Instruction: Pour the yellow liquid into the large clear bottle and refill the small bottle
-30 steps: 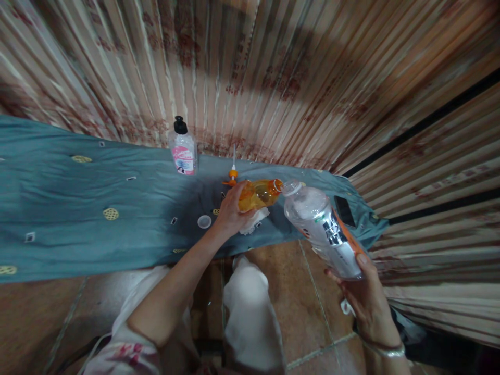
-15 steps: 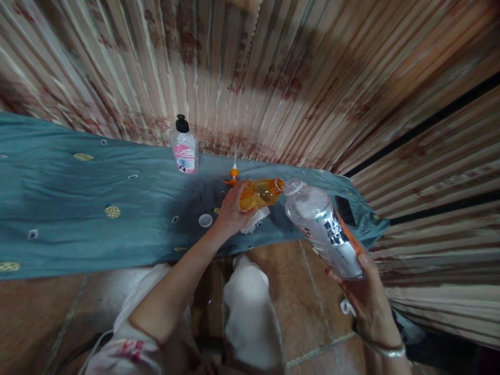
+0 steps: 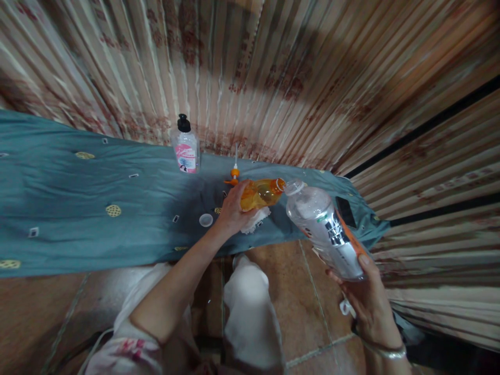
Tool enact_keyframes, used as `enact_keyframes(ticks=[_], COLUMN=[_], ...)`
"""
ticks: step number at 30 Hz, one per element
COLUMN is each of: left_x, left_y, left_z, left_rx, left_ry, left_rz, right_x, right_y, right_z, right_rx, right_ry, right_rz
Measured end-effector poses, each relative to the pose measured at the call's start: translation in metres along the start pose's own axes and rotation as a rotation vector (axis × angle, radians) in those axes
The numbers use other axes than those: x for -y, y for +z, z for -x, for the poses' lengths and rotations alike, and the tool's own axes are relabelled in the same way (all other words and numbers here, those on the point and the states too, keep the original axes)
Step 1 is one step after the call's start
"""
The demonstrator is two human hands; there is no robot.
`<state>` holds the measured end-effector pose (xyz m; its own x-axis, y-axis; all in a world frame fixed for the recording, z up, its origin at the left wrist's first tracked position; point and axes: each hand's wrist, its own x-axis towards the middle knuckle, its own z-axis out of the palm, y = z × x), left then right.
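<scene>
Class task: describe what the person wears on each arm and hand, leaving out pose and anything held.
The left arm is bare from wrist to above the elbow, where a short white sleeve with a pink floral print begins. The left hand shows no ring or glove. The right hand is bare too; a thin silver bangle circles its wrist. No right sleeve is in view.
</scene>
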<state>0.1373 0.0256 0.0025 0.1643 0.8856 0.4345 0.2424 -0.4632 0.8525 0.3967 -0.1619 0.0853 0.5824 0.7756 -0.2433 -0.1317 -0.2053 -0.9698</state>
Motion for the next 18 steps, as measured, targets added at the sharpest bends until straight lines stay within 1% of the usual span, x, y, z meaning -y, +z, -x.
enact_keyframes(ticks=[9, 18], left_x=[0.0021, 0.0022], left_y=[0.0021, 0.0013], left_z=[0.0001, 0.0002], left_rx=[-0.005, -0.006], left_ry=[-0.005, -0.004], left_rz=[-0.015, 0.007], right_x=[0.0003, -0.0029], right_y=[0.0003, -0.0052], right_z=[0.0015, -0.0041], right_rx=[-0.006, 0.035], right_ry=[0.006, -0.004], right_rz=[0.015, -0.020])
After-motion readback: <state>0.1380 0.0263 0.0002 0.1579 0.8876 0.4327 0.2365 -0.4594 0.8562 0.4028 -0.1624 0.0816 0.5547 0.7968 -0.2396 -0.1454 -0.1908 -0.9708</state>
